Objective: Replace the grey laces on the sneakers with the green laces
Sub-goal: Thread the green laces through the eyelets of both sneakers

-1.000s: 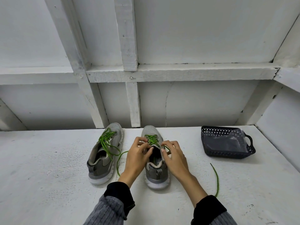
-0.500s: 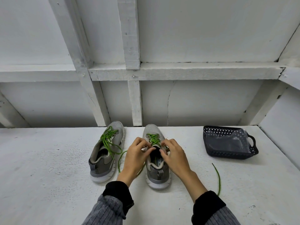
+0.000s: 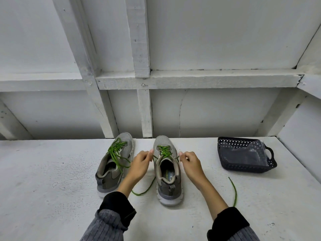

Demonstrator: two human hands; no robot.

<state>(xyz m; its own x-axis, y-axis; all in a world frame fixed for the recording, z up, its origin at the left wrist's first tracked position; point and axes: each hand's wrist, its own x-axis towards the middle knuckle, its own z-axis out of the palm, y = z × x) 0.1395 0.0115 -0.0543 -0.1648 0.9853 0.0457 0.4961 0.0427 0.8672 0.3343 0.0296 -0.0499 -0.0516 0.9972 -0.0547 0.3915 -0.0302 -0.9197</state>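
Note:
Two grey sneakers stand side by side on the white table, toes pointing away. The left sneaker [image 3: 113, 164] carries a green lace tied loosely over its tongue. The right sneaker [image 3: 167, 169] has a green lace [image 3: 164, 150] threaded through its eyelets. My left hand [image 3: 139, 164] pinches one end of that lace just left of the shoe. My right hand [image 3: 191, 162] pinches the other end on the shoe's right side. Both ends are pulled outward; the loose tails trail on the table, one [image 3: 145, 191] between the shoes, one [image 3: 234, 192] off to the right.
A dark perforated basket [image 3: 225, 164] with a handle stands at the back right and holds a clear plastic bag [image 3: 243, 155]. A white wall with wooden beams [image 3: 144, 115] rises directly behind the shoes.
My hands were together over the right sneaker's tongue. They have moved apart to either side, drawing the green lace ends outward and uncovering the shoe's opening.

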